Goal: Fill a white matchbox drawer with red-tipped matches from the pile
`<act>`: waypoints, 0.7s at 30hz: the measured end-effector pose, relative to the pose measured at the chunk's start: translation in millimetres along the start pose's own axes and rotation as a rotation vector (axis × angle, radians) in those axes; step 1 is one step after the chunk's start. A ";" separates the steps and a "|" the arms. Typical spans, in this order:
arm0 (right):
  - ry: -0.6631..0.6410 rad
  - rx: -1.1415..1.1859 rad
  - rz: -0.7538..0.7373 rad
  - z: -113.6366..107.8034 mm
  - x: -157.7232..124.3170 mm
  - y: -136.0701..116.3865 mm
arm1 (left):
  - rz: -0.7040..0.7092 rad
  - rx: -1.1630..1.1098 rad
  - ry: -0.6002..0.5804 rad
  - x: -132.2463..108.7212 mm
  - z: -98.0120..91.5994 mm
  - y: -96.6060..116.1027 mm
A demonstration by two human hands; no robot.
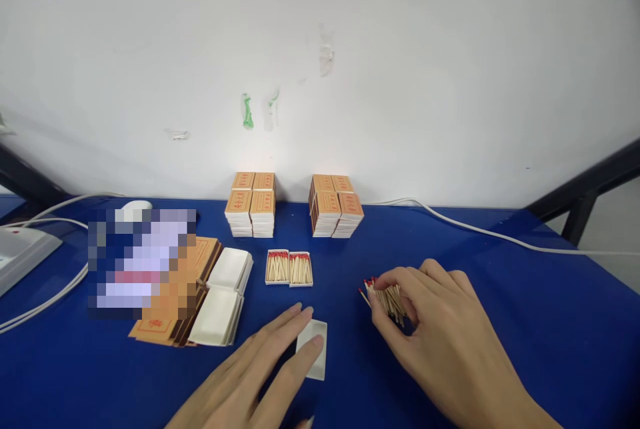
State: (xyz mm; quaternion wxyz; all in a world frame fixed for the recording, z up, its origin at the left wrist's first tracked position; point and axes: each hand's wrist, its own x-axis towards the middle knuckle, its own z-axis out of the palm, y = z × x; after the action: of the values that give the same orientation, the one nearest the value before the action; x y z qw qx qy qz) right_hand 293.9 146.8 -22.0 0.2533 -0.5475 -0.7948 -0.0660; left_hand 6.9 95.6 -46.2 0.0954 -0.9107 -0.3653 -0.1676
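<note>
My left hand point(267, 369) lies with its fingers stretched out over a small white matchbox tray point(317, 362) on the blue table. Its fingertips cover part of that tray, in which no matches show. To the right, my right hand point(435, 329) is curled down over a loose pile of red-tipped matches point(387, 299), thumb and index finger closed at the pile's near left side. Its other fingers hide part of the pile. Beyond my left hand stand two trays filled with matches, a left tray point(277, 282) and a right tray point(301, 284), side by side.
Two blocks of stacked orange matchboxes, a left block point(250, 202) and a right block point(335, 202), stand near the wall. At left lie stacked white trays point(217, 316), flat orange sleeves point(155, 326) and a blurred-out object point(145, 256). White cables point(480, 236) and a power strip point(25, 252) lie farther out.
</note>
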 end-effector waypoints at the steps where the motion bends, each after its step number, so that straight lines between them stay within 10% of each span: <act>1: -0.010 -0.014 -0.002 1.1 -0.8 -0.5 | 0.010 -0.001 0.029 -0.6 2.7 -0.7; 21: 0.001 -0.084 0.010 3.1 -3.0 -8.6 | 0.072 0.002 0.095 -1.7 9.4 -4.4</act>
State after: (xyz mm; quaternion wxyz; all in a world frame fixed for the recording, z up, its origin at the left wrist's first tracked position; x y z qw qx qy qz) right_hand 285.9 142.2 -24.6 0.2308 -0.5618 -0.7884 -0.0981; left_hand 4.9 100.4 -55.3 0.1196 -0.9141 -0.3278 -0.2067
